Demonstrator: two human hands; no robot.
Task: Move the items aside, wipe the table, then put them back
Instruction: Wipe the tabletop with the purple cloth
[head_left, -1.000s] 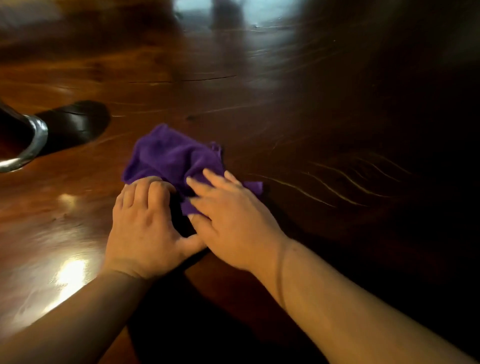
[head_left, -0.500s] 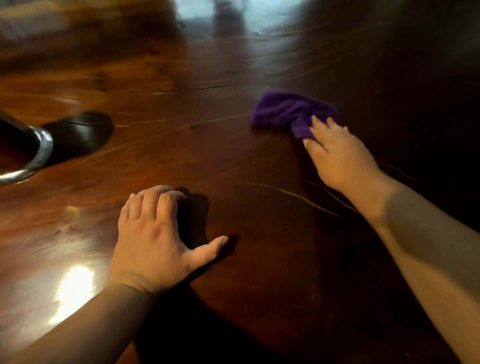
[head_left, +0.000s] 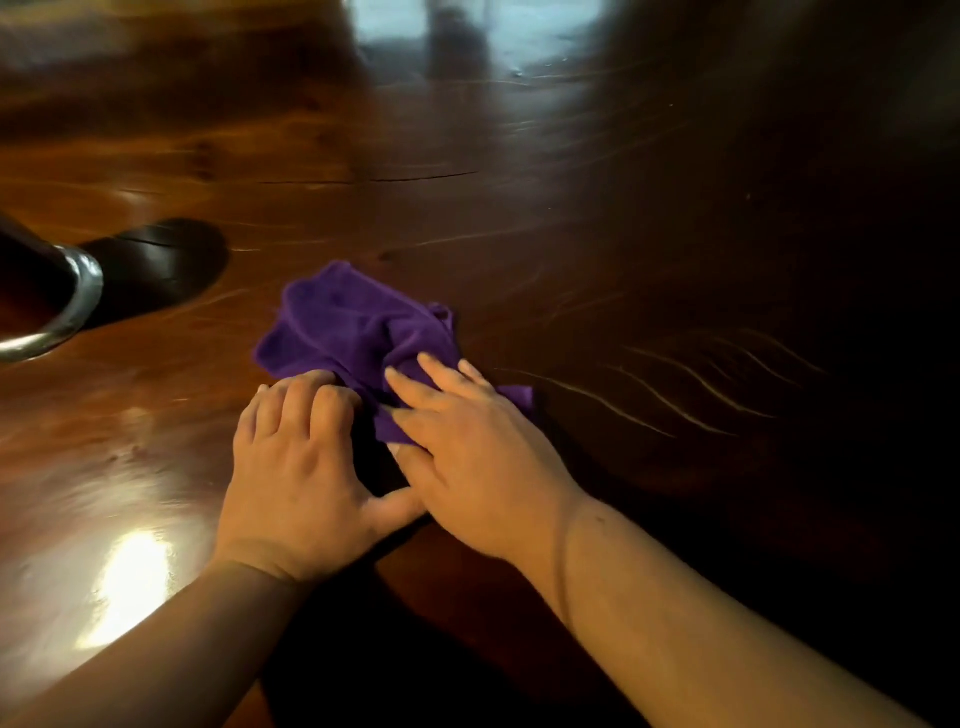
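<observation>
Pressing purple cloth (head_left: 353, 332) flat w/ open right hand (head_left: 478, 467), left hand (head_left: 296, 467) curled on desk (head_left: 571, 208) — a wide sweep could hit metal-rimmed item (head_left: 78, 306).

Cloth (head_left: 358, 327) lies on table (head_left: 597, 218), mid-surface. Both hands, left (head_left: 298, 478) beside right (head_left: 478, 462), rest on its near edge. Metal-rimmed vessel (head_left: 67, 306) at far left.
</observation>
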